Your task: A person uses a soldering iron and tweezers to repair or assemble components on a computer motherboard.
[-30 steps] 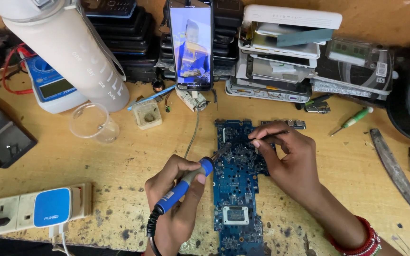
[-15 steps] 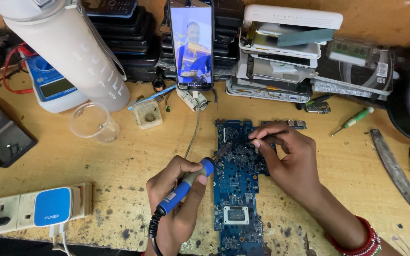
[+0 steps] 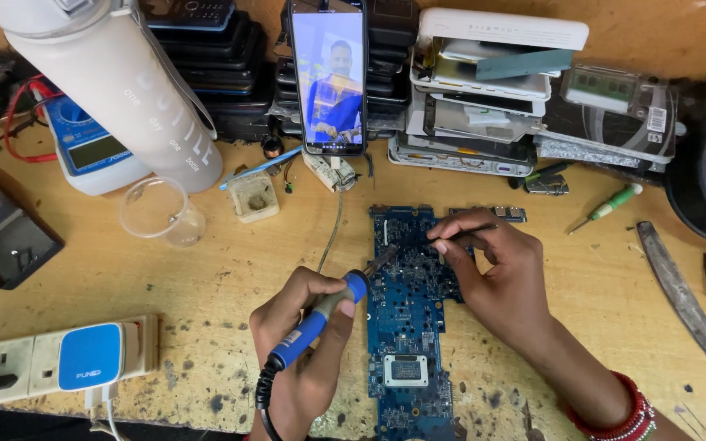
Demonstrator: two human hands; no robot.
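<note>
Blue flat circuit board lies on the wooden counter, just as a moment ago. Left hand holds the blue-handled soldering iron, tip on the board. Right hand pinches thin tweezers. Clear plastic cup looks empty.

I am gripping a blue-handled soldering iron in my left hand. Under both hands is lying a blue circuit board with a silver chip. Right of my right hand: a green-handled screwdriver. Red beaded bracelets are circling my right wrist.
</note>
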